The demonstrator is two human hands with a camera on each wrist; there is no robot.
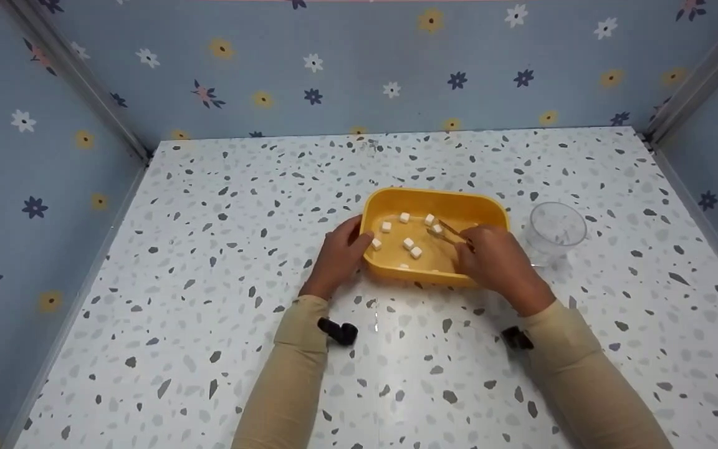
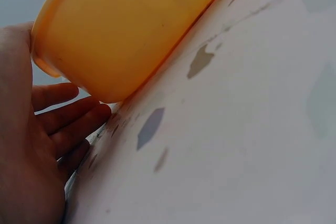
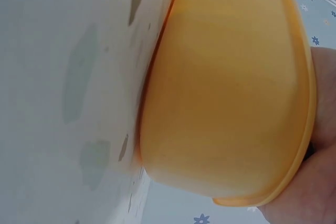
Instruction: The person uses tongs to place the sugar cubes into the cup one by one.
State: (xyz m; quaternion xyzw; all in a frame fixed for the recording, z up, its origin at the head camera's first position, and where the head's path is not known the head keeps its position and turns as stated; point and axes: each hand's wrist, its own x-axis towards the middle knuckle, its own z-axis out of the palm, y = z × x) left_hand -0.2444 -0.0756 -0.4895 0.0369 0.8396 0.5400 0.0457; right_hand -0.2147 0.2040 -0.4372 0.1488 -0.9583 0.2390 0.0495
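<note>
Yellow, round-cornered plastic tray (image 1: pixel 424 199) sits right of centre on the white speckled tabletop (image 1: pixel 240 249), toward its far edge. Left hand (image 1: pixel 339 254) grips the tray's left end, thumb over the rim, fingers beneath it outside, presumably to steady it. Right hand (image 1: pixel 497 259), closed in a pinch on slim brownish tweezers (image 1: pixel 452 231), straddles one of the small white cubes (image 1: pixel 408 244); tip contact unclear. Clear, round cup (image 1: pixel 557 224) stands just beside that hand, probably for easy reach.
</note>
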